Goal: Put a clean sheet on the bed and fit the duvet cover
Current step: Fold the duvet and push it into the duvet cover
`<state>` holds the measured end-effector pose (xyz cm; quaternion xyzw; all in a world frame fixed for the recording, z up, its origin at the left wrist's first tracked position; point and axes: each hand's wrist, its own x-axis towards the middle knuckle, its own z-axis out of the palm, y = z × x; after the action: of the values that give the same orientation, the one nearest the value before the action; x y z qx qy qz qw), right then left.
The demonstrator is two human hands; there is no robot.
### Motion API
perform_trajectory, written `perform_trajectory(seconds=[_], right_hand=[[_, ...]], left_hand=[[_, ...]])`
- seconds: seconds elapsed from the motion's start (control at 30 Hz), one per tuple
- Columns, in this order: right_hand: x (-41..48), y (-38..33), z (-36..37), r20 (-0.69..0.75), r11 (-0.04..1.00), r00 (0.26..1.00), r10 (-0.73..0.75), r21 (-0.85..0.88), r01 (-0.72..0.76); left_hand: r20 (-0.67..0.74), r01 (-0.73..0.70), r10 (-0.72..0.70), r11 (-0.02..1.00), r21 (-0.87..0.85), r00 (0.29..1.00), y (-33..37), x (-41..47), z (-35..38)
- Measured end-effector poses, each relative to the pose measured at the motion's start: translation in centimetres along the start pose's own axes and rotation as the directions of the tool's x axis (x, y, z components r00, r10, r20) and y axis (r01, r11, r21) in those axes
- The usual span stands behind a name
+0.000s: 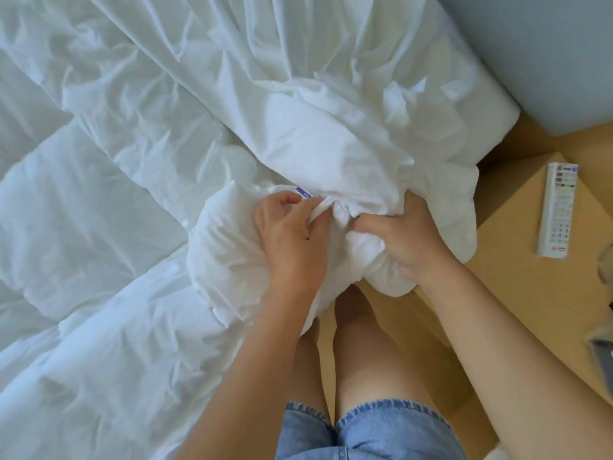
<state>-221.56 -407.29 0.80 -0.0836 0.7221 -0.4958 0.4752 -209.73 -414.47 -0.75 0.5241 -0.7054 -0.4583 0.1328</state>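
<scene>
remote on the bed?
No, the remote lies on the wooden bedside table, clear of the bunched duvet cover that the left hand and right hand grip.

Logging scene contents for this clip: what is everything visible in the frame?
duvet: one, white, quilted, spread over the bed at left
duvet cover: one, white, crumpled, bunched at the bed's near corner
label: one, blue-purple, on the fabric beside the left hand
bedside table: one, light wood, right of the bed
remote control: one, white, lying on the bedside table
panel: one, grey-blue, upper right; wall or headboard unclear
denim shorts: one pair, blue, bottom centre
legs: two, bare, below the hands
left hand: pinches a fold of the duvet cover
right hand: grips the bunched duvet cover
</scene>
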Motion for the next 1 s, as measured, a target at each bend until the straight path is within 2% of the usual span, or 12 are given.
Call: perform_trajectory(seconds=[0.07, 0.17, 0.27, 0.4, 0.5, 0.53, 0.6, 0.7, 0.77, 0.83, 0.93, 1.0], right_hand=[[-1.1, 0.2, 0.5, -0.028, 0.999, 0.999, -0.024, 0.038, 0.025], [-2.0, 0.9, 1.4, -0.103, 0.999, 0.993, -0.050, -0.018, 0.048], [-1.9, 1.2, 2.3, -0.041, 0.995, 0.998, -0.054, -0.084, 0.051], [-1.6, 1.7, 3.3, 0.092, 0.999, 0.996, -0.002, -0.054, 0.007], [-1.1, 1.7, 2.8, 0.127, 1.000, 0.992, -0.028, 0.004, 0.028], [-0.8, 1.7, 2.7, 0.146, 1.000, 0.989, -0.015, -0.004, 0.015], [-0.5, 1.6, 2.7, 0.205, 0.995, 0.978, 0.035, -0.097, -0.015], [-0.1, 1.1, 2.7, 0.382, 0.975, 0.924, 0.001, -0.205, 0.083], [0.3, 0.7, 2.4, 0.399, 0.954, 0.914, 0.076, -0.296, 0.050], [0.9, 0.5, 1.7, 0.416, 0.965, 0.903, 0.102, -0.263, 0.012], [2.2, 0.5, 1.1, 0.303, 0.984, 0.939, 0.164, -0.121, -0.132], [3.2, 0.6, 1.1, 0.210, 0.976, 0.958, 0.198, -0.129, -0.173]], left_hand=[[-0.055, 0.100, -0.096, 0.991, 0.087, 0.994, 0.2, 0.6, 0.0], [-0.008, 0.106, -0.107, 0.966, 0.237, 0.994, 0.4, 1.7, -0.4], [0.113, 0.257, -0.261, 0.965, 0.051, 0.959, 0.4, 1.8, -0.6], [0.289, 0.482, -0.410, 0.840, -0.249, 0.865, -0.5, 1.3, -1.4], [0.507, 0.543, -0.254, 0.608, -0.579, 0.824, -0.9, 0.5, -1.6], [0.531, 0.534, -0.191, 0.571, -0.624, 0.825, -0.8, 0.2, -1.3], [0.516, 0.509, -0.182, 0.606, -0.612, 0.837, -0.3, -0.1, -0.3], [0.426, 0.480, -0.267, 0.690, -0.542, 0.865, 0.4, 0.6, 0.6], [0.431, 0.518, -0.316, 0.684, -0.514, 0.845, 0.6, 1.7, 0.6], [0.432, 0.562, -0.371, 0.652, -0.509, 0.822, 0.6, 2.4, 0.6], [0.312, 0.591, -0.507, 0.624, -0.511, 0.804, 0.6, 2.8, 1.0], [0.265, 0.579, -0.528, 0.619, -0.531, 0.807, 0.4, 2.9, 1.0]])
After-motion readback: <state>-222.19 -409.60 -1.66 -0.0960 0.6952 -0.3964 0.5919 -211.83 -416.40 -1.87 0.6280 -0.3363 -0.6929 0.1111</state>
